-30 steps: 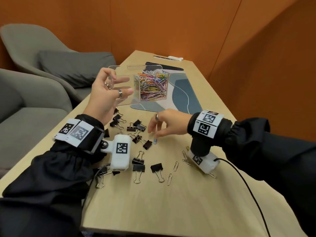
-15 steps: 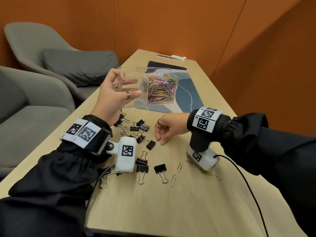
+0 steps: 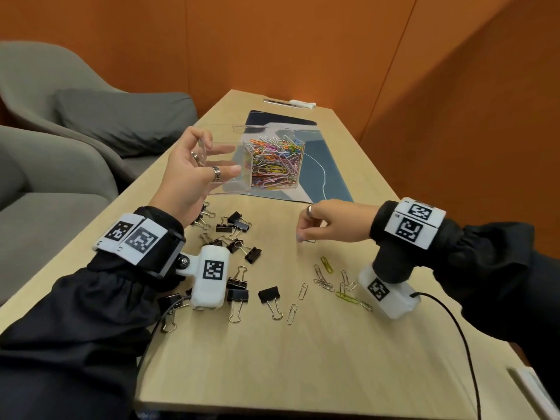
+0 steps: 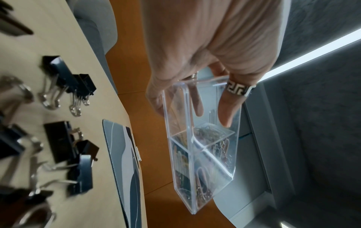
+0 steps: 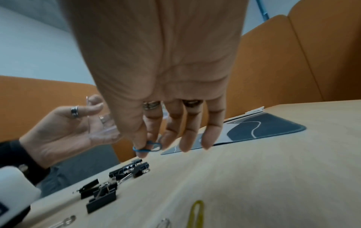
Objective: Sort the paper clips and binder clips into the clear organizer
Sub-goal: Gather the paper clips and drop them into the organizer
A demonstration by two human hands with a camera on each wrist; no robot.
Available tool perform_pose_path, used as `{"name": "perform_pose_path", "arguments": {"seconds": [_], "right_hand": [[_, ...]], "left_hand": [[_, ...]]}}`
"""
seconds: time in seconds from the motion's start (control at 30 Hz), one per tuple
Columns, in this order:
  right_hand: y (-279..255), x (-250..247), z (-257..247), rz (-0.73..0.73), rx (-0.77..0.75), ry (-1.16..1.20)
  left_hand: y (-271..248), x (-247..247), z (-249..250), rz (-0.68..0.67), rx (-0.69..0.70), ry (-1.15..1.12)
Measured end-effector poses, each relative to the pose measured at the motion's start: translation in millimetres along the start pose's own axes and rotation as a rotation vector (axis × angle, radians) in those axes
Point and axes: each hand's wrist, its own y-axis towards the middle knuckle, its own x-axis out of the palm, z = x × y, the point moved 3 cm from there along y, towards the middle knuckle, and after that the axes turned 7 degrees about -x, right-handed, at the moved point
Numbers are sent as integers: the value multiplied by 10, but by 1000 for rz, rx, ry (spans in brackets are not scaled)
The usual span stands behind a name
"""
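left hand: (image 3: 194,174) is gripping the clear organizer (image 3: 230,165) by its empty end and holding it up off the table (image 3: 303,359), thumb on the near wall, fingers round the back

right hand: (image 3: 327,219) is pinching a blue paper clip (image 5: 148,146) between thumb and fingertip, just above the tabletop, other fingers hanging loose

where the clip needs to go: the filled compartment (image 3: 275,168), stuffed with coloured paper clips, is sitting up and away from the pinch, slightly toward the left hand. So I'm guessing it's a lift-and-forward move for the right hand, which is already the nearer one to that end

long axis: the organizer is running sideways across the view, empty half in the left grip, full half sticking out toward the right hand

still on the table: black binder clips (image 3: 242,237) are lying below the left hand, loose paper clips (image 3: 327,274) back toward the right wrist

progress: looks like paper clips are nearly done, binder clips not started
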Motion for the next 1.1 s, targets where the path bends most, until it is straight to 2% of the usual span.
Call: {"name": "perform_pose_path", "arguments": {"seconds": [0.1, 0.2, 0.27, 0.33, 0.5, 0.6, 0.77, 0.93, 1.1], "right_hand": [[-241, -5, 104, 7, 74, 29], [-427, 131, 194, -116, 161, 39], [-497, 211, 242, -148, 201, 39], [-545, 250, 270, -140, 214, 67], [-644, 294, 283, -102, 280, 308], [-676, 344, 280, -81, 342, 332], [-685, 444, 206, -25, 284, 192], [-648, 454, 214, 70, 252, 279], [-610, 437, 197, 78, 231, 294]], "left_hand": [[-7, 37, -21, -27, -7, 12], [-7, 61, -55, -51, -11, 17], [-10, 72, -73, -63, -16, 22], [-7, 80, -90, -70, -21, 26], [1, 84, -113, -79, -30, 30], [-4, 87, -114, -77, -31, 35], [-14, 97, -108, -73, -33, 41], [-23, 104, -94, -75, -39, 37], [-27, 108, -94, -71, -41, 51]]}}
